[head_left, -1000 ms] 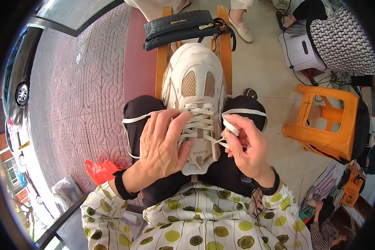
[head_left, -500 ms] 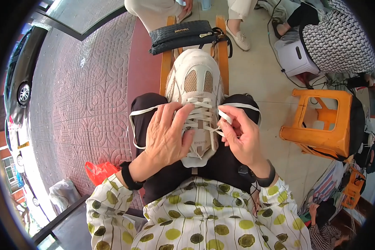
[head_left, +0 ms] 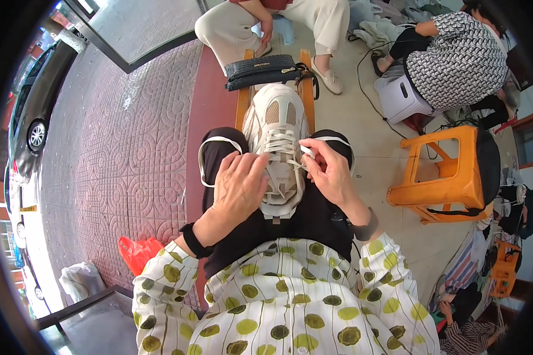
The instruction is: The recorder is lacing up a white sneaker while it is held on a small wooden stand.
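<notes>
A beige and white lace-up sneaker (head_left: 278,97) stands between my knees, its toe pointing away from me. Flat off-white shoelaces (head_left: 282,141) zigzag across its tongue, and a long loop of lace (head_left: 202,155) drapes over each dark-trousered knee. My right hand (head_left: 330,171) pinches a length of lace beside the shoe's right eyelets. On the other side, my left hand (head_left: 237,184) rests against the shoe's left edge, fingers stretched out and thumb apart, with the index fingertip at the laces. Whether anything lies under that fingertip is hidden.
A black zipped pouch (head_left: 260,70) lies across the wooden bench (head_left: 307,106) beyond the toe. A person in light trousers (head_left: 331,26) sits past it. An orange plastic stool (head_left: 450,177) stands at right. A red plastic bag (head_left: 137,253) lies at left on patterned paving (head_left: 130,148).
The whole view has shifted, showing more of the people ahead. My left index finger has come closer to the laces, while my right hand keeps its pinch on the lace.
</notes>
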The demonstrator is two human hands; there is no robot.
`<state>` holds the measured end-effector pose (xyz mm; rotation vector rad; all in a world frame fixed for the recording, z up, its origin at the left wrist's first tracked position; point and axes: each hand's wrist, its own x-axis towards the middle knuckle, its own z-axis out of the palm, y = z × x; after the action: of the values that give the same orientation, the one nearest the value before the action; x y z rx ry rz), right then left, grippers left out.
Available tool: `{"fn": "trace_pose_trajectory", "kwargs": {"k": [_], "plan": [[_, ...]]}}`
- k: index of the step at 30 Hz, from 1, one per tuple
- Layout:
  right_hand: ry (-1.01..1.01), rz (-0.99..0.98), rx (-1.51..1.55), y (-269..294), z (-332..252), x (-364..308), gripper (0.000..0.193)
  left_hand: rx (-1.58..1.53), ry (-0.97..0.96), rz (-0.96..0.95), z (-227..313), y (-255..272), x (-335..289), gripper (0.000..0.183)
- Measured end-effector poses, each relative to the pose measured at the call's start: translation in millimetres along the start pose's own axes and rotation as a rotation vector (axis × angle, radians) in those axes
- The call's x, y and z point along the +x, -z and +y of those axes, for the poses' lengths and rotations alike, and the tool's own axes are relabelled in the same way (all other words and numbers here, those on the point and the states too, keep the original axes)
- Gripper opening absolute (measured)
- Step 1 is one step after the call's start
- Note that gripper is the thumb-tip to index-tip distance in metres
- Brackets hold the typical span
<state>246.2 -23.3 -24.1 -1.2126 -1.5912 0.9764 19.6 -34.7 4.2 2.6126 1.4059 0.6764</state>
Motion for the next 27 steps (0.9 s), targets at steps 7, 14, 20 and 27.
{"fn": "trace_pose_trajectory", "kwargs": {"k": [7,14,20,27], "plan": [[0.044,-0.008,-0.105,-2,0,-1,0.026,0.051,-0.037,0.074,1,-10,-9,0.044],[0.102,-0.015,-0.199,-2,0,-1,0.026,0.067,-0.058,0.109,0,-12,-8,0.042],[0.091,-0.009,-0.186,-4,0,-1,0.025,0.061,-0.047,0.095,1,-11,-8,0.041],[0.072,-0.017,-0.189,-2,-4,-1,0.026,0.045,-0.038,0.102,2,-9,-6,0.039]]}}
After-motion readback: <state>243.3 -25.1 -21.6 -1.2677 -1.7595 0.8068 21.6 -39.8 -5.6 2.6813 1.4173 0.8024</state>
